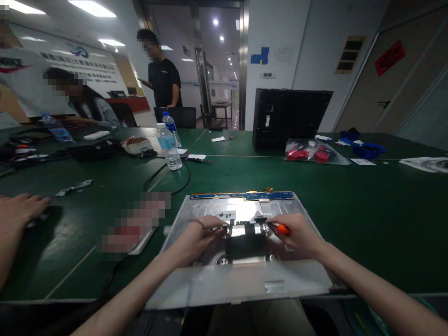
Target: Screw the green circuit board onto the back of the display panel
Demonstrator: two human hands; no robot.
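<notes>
A flat silver panel (210, 280) lies in front of me, its near end at the table edge. A blue circuit strip (241, 196) runs along its far edge. At its middle sits a black and silver metal bracket (246, 245) with round holed feet. My left hand (206, 231) is closed at the bracket's far left corner, fingertips pinched against it. My right hand (297, 233) is closed by the far right corner, around a small tool with an orange end (283, 228). The rest of that tool is hidden by the fingers.
Beyond the panel stand two water bottles (170, 148), a black monitor-like case (290, 119) and a plastic bag of red pieces (313, 152). A blurred phone-like object (135, 226) lies left. Another person's hand (21, 210) rests at the far left; more people are behind the table.
</notes>
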